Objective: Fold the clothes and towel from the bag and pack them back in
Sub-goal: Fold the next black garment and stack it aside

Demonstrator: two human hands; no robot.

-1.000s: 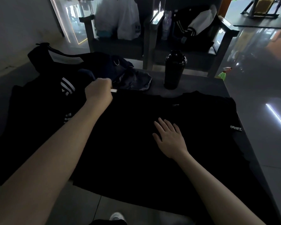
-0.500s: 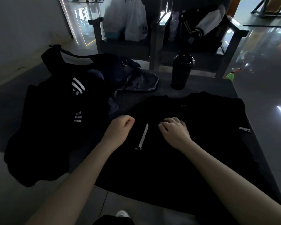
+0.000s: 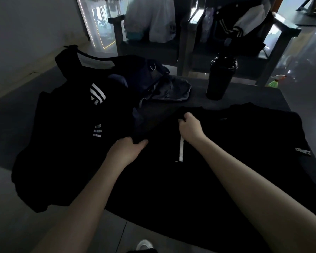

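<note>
Moved: right hand [image 3: 189,125] has gone from mid-shirt to the far end of the fold.
Left hand [image 3: 130,148]: one, fingers curled, gripping the fold's near edge.
T-shirt [image 3: 244,170]: one, flat on the table [image 3: 254,95], collar pointing away, long axis near-to-far.
White strip [image 3: 181,151]: one, lying along that axis.
Right grip: pinching black cloth.
Beyond: one striped garment [image 3: 71,134], one bag [image 3: 144,75], one bottle [image 3: 222,77].
</note>
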